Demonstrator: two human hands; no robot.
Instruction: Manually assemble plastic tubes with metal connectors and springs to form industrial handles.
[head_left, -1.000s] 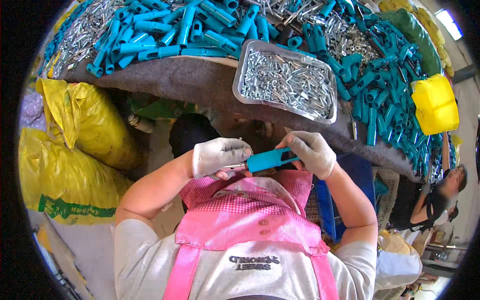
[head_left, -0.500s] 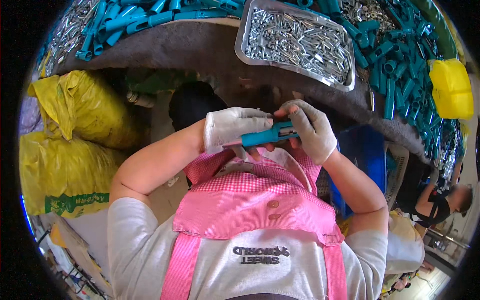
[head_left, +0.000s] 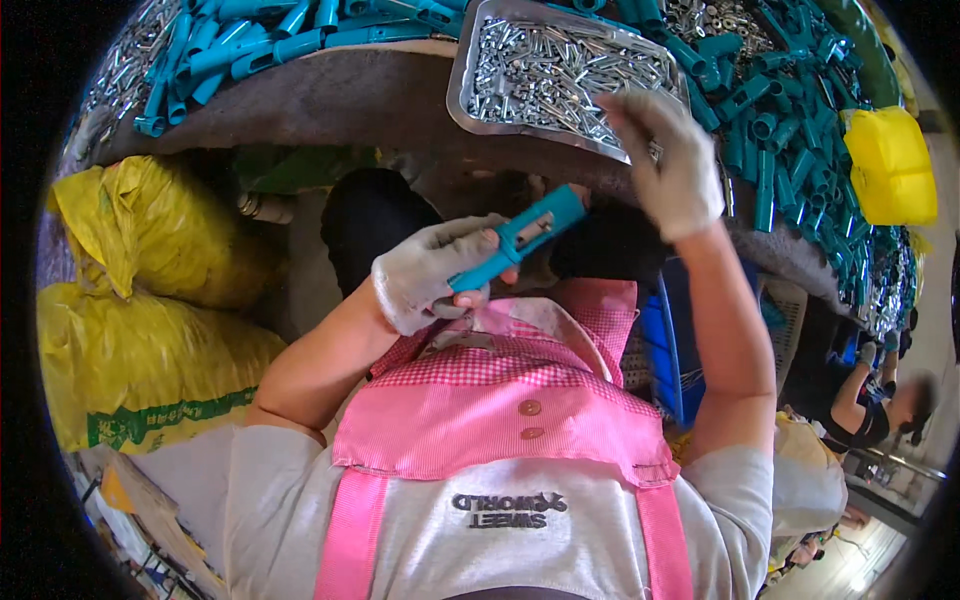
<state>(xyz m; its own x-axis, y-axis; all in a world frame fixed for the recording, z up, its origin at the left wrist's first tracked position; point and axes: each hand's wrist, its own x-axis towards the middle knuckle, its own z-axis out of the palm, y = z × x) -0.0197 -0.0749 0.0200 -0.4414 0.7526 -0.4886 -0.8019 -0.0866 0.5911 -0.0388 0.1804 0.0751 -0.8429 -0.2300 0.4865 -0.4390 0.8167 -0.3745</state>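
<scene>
Your left hand (head_left: 432,272), in a matt grey knit glove, grips a smooth teal plastic handle (head_left: 520,238); your right hand (head_left: 668,160), gloved in the same rough cloth, reaches over the shiny metal tray (head_left: 462,80) of bright steel pins. Right of the tray lie more matt teal plastic parts (head_left: 770,150) and a glossy yellow plastic container (head_left: 888,165). Below the tray, your pink checked cloth apron (head_left: 500,410); to its left, crinkled glossy yellow sacks (head_left: 140,330)

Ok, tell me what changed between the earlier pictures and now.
The right hand let go of the teal plastic part and moved up to the metal tray of small metal pieces, fingers at its near edge. The left hand stayed closed around the part, in front of the pink apron. Tray and yellow sacks kept their places.
</scene>
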